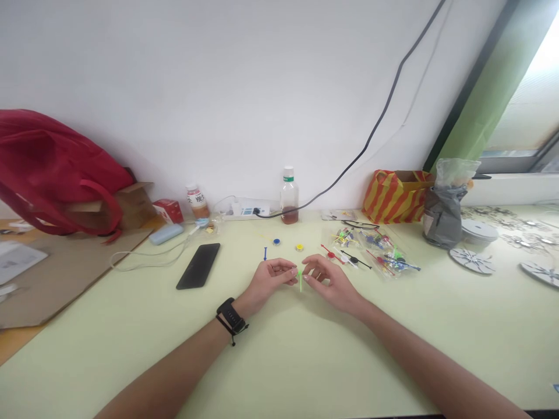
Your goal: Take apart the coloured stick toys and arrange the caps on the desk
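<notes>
My left hand point(275, 276) has its fingers closed in a pinch at a thin, bright green plastic stick point(301, 282), which stands roughly upright. From the other side, the curled fingertips of my right hand point(328, 280) meet the same stick; its upper end is partly hidden by the fingers. Just beyond my hands lie a small blue plastic stick point(265, 253), a round blue piece point(276, 241) and a round yellow piece point(299, 248). Right of these are a red arrow-shaped piece point(331, 255) and a black one point(355, 260), each with a round middle.
Clear bags of coloured plastic pieces point(393, 259) lie beyond my right hand. A black phone point(198, 266) rests at left. Along the wall stand a bottle point(289, 198), a power strip point(247, 210) and a striped bag point(395, 198). A black cable point(371, 137) hangs down. Slotted discs point(471, 261) lie far right.
</notes>
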The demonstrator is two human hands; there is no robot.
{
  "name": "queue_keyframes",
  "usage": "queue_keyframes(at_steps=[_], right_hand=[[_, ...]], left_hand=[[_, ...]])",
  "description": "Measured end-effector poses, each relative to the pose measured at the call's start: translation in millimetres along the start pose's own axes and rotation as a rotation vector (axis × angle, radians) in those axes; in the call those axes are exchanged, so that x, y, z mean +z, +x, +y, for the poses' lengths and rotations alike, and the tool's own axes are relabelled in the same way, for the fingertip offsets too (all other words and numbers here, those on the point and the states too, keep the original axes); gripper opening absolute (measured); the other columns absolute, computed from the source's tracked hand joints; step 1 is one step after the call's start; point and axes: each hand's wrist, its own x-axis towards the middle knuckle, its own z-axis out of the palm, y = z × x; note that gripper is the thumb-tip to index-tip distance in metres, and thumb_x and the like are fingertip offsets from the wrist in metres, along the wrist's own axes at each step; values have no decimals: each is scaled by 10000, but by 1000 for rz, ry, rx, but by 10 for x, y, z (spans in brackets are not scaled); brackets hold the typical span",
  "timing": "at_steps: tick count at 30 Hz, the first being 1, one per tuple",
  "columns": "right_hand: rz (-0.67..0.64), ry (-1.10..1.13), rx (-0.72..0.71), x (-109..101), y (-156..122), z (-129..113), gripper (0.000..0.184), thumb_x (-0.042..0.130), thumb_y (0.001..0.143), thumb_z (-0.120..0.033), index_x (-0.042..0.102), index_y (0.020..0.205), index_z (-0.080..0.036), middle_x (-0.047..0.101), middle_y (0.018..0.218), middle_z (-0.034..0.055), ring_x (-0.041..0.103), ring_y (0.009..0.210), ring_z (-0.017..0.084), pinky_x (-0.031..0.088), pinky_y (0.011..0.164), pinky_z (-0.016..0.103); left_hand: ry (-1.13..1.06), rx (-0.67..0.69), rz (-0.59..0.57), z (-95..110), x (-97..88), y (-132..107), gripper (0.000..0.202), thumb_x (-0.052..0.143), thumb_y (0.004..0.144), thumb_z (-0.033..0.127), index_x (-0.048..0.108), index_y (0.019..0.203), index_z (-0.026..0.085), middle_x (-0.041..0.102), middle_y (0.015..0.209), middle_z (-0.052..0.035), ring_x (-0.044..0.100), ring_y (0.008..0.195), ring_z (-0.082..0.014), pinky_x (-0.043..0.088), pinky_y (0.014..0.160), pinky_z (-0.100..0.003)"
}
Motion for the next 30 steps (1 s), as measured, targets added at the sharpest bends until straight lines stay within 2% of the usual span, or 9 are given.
queue_keyframes(at_steps=[3, 5, 7, 8, 10, 14, 17, 24, 30], right_hand=[[44, -10, 8, -7, -5, 10, 361, 623, 948, -422, 592, 1256, -237, 680, 988, 40, 595, 685, 131, 503, 615, 268], [-13, -49, 33, -20, -1, 16, 304, 593, 967, -479, 677, 898, -195, 639, 767, 14, 540, 600, 121, 449, 570, 259], [-83, -74, 65, -36, 9, 19, 529, 547, 988, -531, 555, 586, -186, 522, 561, -8, 465, 526, 111, 394, 539, 263], [-95, -72, 78, -43, 15, 19, 579, 538, 990, -546, 503, 536, -189, 486, 519, -13, 441, 509, 108, 378, 531, 265], [-66, -38, 84, -50, 27, 14, 536, 573, 973, -549, 510, 578, -192, 514, 550, -13, 462, 531, 115, 383, 538, 264], [7, 36, 59, -24, 33, 2, 276, 667, 930, -476, 606, 893, -209, 652, 801, 7, 558, 652, 136, 460, 609, 268], [2, 29, 58, 3, 30, 7, 232, 664, 935, -426, 616, 1038, -224, 688, 885, 19, 601, 713, 151, 495, 648, 279], [-28, -39, 13, -3, 21, 29, 193, 612, 970, -369, 675, 1079, -223, 693, 880, 35, 632, 754, 168, 509, 636, 278], [80, -273, -186, 2, 0, 61, 181, 602, 980, -318, 720, 1084, -231, 622, 957, 66, 564, 735, 163, 500, 649, 302]], left_hand=[[-6, 1, 7, 3, 1, 4, 319, 873, 780, 379, 774, 972, 144, 760, 869, -67, 710, 763, -164, 580, 778, -294], [-3, 2, 10, 14, 9, 4, 330, 879, 770, 381, 773, 967, 139, 758, 858, -68, 709, 756, -163, 581, 772, -296], [0, 2, 12, 22, 15, 4, 338, 886, 760, 381, 772, 965, 137, 757, 848, -65, 708, 749, -163, 581, 761, -294], [1, 2, 12, 23, 16, 4, 338, 888, 758, 379, 772, 964, 137, 755, 845, -62, 707, 745, -161, 581, 757, -293], [0, 4, 11, 18, 14, 4, 330, 885, 761, 377, 773, 963, 141, 752, 840, -55, 703, 739, -156, 580, 754, -290], [3, 17, -8, 2, 8, 1, 312, 872, 782, 368, 777, 977, 145, 748, 852, -54, 699, 760, -152, 583, 764, -284], [19, 8, -34, -3, 15, -3, 315, 863, 792, 376, 780, 989, 145, 756, 898, -67, 703, 792, -159, 589, 772, -288], [32, 10, -53, 0, 20, 1, 329, 852, 803, 390, 771, 1004, 141, 766, 961, -86, 713, 830, -169, 598, 803, -299], [54, 3, -80, -20, 38, 1, 342, 824, 824, 424, 741, 991, 136, 764, 900, -84, 729, 792, -183, 603, 802, -327]])
